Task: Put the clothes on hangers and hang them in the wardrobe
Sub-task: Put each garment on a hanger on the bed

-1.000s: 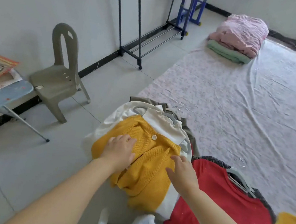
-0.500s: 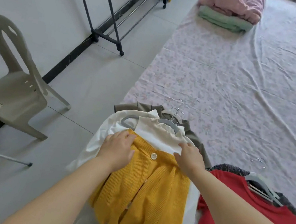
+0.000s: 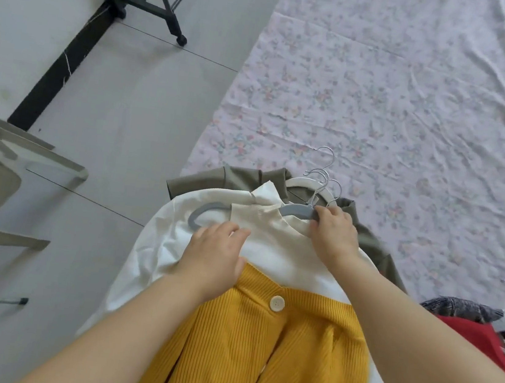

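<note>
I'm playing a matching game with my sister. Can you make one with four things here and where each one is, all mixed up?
Things:
1. grey hanger
2. yellow cardigan
3. olive garment
4. red garment

Places:
A. at the right edge of the picture
B. lying on top of the white top
C. gripped by the right hand
D. underneath the white top, peeking out at the far end

Pairs: 1-C, 2-B, 3-D, 4-A
</note>
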Tool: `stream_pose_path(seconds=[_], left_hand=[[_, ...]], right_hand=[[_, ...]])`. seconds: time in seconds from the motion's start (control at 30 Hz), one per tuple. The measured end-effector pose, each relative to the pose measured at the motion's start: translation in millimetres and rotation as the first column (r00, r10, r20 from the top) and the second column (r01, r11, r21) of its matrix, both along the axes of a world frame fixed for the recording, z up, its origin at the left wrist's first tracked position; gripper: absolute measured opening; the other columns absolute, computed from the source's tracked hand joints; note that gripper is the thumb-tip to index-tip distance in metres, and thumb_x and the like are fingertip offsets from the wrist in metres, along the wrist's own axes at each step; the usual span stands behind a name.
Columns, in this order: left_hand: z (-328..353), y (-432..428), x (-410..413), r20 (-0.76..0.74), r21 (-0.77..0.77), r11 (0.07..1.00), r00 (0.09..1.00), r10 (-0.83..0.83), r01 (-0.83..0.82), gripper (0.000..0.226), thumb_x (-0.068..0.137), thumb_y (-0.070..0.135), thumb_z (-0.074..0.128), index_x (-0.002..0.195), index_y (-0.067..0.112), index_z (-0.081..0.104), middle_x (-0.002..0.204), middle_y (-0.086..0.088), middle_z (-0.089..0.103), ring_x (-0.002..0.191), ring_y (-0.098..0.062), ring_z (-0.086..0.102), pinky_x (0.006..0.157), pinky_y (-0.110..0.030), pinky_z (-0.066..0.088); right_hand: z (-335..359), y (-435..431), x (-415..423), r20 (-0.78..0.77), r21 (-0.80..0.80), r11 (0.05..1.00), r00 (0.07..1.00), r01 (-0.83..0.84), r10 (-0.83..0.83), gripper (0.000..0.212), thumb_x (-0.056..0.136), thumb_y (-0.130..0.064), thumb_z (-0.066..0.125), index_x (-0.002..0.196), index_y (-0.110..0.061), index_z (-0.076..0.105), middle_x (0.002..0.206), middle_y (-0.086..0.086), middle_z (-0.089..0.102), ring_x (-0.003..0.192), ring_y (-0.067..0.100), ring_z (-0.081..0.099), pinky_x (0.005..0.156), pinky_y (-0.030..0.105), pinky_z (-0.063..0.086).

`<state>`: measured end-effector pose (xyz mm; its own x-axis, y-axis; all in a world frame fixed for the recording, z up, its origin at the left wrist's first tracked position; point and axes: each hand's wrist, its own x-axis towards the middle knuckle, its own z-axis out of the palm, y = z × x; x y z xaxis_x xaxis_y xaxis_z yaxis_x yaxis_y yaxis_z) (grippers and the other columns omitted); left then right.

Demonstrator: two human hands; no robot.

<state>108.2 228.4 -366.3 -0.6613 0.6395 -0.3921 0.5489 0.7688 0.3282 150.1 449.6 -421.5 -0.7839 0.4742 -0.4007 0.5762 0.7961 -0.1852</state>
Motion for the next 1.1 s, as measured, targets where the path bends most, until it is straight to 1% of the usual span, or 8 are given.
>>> stream_pose_path(seconds=[0.17, 0.4, 0.6, 0.73, 0.83, 0.93, 1.0, 1.1], left_hand=[[-11.5, -2.8, -4.8, -0.006, 0.039, 0.999, 1.000, -0.003, 0.003, 0.050, 0.093, 0.034, 0.043, 0.140, 0.021, 0.033, 0.138, 0.004, 0.037, 0.127, -0.016, 0.033, 0.104, -0.030, 0.021], [19.9, 9.1, -8.2, -0.046, 0.189, 0.981, 0.997, 0.054, -0.044, 0.054, 0.089, 0.028, 0.051, 0.139, 0.016, 0.036, 0.137, 0.000, 0.041, 0.125, -0.019, 0.036, 0.103, -0.031, 0.024], [58.1, 1.5, 8.8, -0.060, 0.099, 0.995, 0.998, -0.001, 0.007, 0.063, 0.091, 0.035, 0.047, 0.145, 0.022, 0.018, 0.151, 0.001, 0.016, 0.141, -0.019, 0.005, 0.112, -0.035, 0.013], [88.5, -16.1, 24.5, -0.054, 0.083, 0.993, 0.995, -0.081, 0.085, 0.063, 0.093, 0.038, 0.043, 0.147, 0.028, 0.010, 0.153, 0.008, 0.012, 0.143, -0.015, -0.004, 0.114, -0.036, 0.001], [121.5, -26.7, 35.7, -0.090, 0.209, 0.966, 0.986, -0.137, 0.153, 0.060, 0.091, 0.031, 0.049, 0.144, 0.026, 0.022, 0.140, 0.006, 0.031, 0.140, -0.017, 0.013, 0.114, -0.037, 0.006], [160.7, -35.2, 49.5, -0.156, 0.386, 0.890, 0.968, -0.195, 0.241, 0.055, 0.079, 0.019, 0.066, 0.131, 0.017, 0.049, 0.114, -0.002, 0.053, 0.111, -0.027, 0.049, 0.100, -0.046, 0.037], [181.3, -42.6, 63.3, -0.226, 0.472, 0.822, 0.945, -0.236, 0.318, 0.048, 0.073, 0.019, 0.066, 0.121, 0.013, 0.058, 0.102, -0.005, 0.059, 0.093, -0.030, 0.057, 0.085, -0.043, 0.045], [205.3, -52.1, 86.7, -0.245, 0.511, 0.759, 0.915, -0.321, 0.403, 0.047, 0.074, 0.022, 0.065, 0.119, 0.014, 0.060, 0.102, -0.007, 0.062, 0.090, -0.030, 0.059, 0.080, -0.042, 0.047]], right_hand=[[-5.6, -0.6, -1.0, -0.135, 0.045, 0.997, 0.989, 0.062, -0.055, 0.032, 0.087, -0.026, 0.056, 0.115, -0.009, 0.058, 0.117, 0.011, 0.056, 0.111, 0.030, 0.047, 0.093, 0.034, 0.031], [54.5, -16.6, 30.8, -0.321, -0.081, 0.995, 0.943, 0.062, -0.085, 0.027, 0.086, -0.016, 0.062, 0.110, -0.005, 0.059, 0.104, 0.014, 0.062, 0.089, 0.036, 0.058, 0.076, 0.041, 0.041], [125.5, -50.4, 72.5, -0.492, -0.107, 0.993, 0.866, 0.039, -0.087, 0.019, 0.073, -0.001, 0.073, 0.090, -0.002, 0.064, 0.080, 0.013, 0.063, 0.071, 0.035, 0.059, 0.060, 0.036, 0.042], [171.7, -69.3, 101.0, -0.534, -0.133, 0.982, 0.825, 0.134, -0.185, 0.017, 0.080, -0.010, 0.069, 0.096, -0.010, 0.063, 0.094, 0.003, 0.063, 0.084, 0.026, 0.060, 0.061, 0.040, 0.051], [208.8, -86.8, 122.5, -0.611, -0.035, 0.982, 0.773, 0.185, -0.167, 0.024, 0.073, -0.010, 0.077, 0.093, -0.014, 0.065, 0.090, 0.000, 0.066, 0.075, 0.024, 0.064, 0.051, 0.033, 0.050], [249.8, -107.6, 147.4, -0.675, 0.056, 0.963, 0.721, 0.263, -0.157, 0.041, 0.063, -0.011, 0.084, 0.097, -0.021, 0.063, 0.089, -0.003, 0.068, 0.072, 0.020, 0.067, 0.049, 0.025, 0.050], [273.4, -123.3, 169.1, -0.708, 0.098, 0.944, 0.689, 0.314, -0.156, 0.048, 0.060, -0.010, 0.086, 0.098, -0.024, 0.061, 0.087, -0.002, 0.068, 0.070, 0.020, 0.067, 0.043, 0.026, 0.051], [297.4, -146.1, 208.2, -0.739, 0.139, 0.902, 0.649, 0.409, -0.181, 0.041, 0.060, -0.006, 0.085, 0.096, -0.017, 0.069, 0.088, -0.002, 0.068, 0.072, 0.021, 0.067, 0.046, 0.030, 0.054]])
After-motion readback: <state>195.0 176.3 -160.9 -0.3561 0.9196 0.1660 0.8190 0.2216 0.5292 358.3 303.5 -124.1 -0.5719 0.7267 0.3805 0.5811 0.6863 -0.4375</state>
